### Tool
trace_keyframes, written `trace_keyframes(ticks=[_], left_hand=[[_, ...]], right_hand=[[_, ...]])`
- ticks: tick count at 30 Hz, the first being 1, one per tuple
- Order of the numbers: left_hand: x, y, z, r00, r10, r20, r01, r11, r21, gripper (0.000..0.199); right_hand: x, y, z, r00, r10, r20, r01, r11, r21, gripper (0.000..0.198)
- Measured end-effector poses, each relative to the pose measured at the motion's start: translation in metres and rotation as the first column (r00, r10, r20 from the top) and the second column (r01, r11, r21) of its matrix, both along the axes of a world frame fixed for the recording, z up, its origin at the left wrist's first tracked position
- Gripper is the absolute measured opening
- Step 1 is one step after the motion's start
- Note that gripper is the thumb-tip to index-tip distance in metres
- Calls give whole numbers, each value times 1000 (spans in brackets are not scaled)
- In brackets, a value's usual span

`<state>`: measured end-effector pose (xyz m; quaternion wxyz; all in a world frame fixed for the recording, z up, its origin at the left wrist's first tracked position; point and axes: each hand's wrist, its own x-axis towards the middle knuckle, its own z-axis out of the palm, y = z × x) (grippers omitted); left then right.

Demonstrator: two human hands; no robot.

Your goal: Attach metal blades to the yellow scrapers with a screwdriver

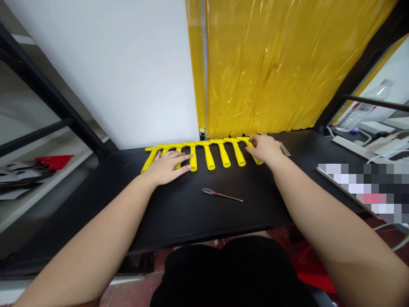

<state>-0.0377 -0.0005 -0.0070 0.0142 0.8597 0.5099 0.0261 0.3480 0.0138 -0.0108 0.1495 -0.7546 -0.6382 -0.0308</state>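
Several yellow T-shaped plastic handles (209,157) lie side by side in a row on the black tabletop (185,209), crossbars at the back and round hollow ends towards me. My left hand (168,166) rests over the handles at the left end, fingers outstretched and partly covering them. At the right end, my right hand (263,147) has its thumb and fingers closed around the upper part of the last yellow handle (258,159). In front of the row lies a screwdriver (222,194) with a clear purplish grip and thin metal shaft; neither hand touches it.
Behind the row stand a white panel (128,76) and a yellow plastic-wrapped surface (271,68). A small brown piece (284,149) lies beyond my right hand. Black frame posts rise on both sides. A plastic bottle (364,106) stands on the right, a red item (54,161) on the left shelf.
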Motion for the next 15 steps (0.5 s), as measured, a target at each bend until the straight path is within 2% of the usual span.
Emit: trace_keyframes(ticks=[3, 6, 9, 15], left_hand=[[0, 0, 0, 1000, -4, 0, 4, 1000, 2, 71], [-1, 0, 0, 1000, 0, 2, 0, 1000, 7, 72], [-1, 0, -1, 1000, -4, 5, 4, 1000, 12, 73], [-1, 0, 0, 1000, -4, 10, 3, 1000, 10, 73]], right_hand=[[-19, -8, 1, 996, 80, 37, -82, 995, 56, 39], [-39, -12, -1, 985, 135, 106, -133, 991, -26, 45], [-51, -13, -5, 978, 143, 149, -128, 986, -104, 53], [-56, -12, -9, 981, 167, 103, -154, 980, -124, 54]])
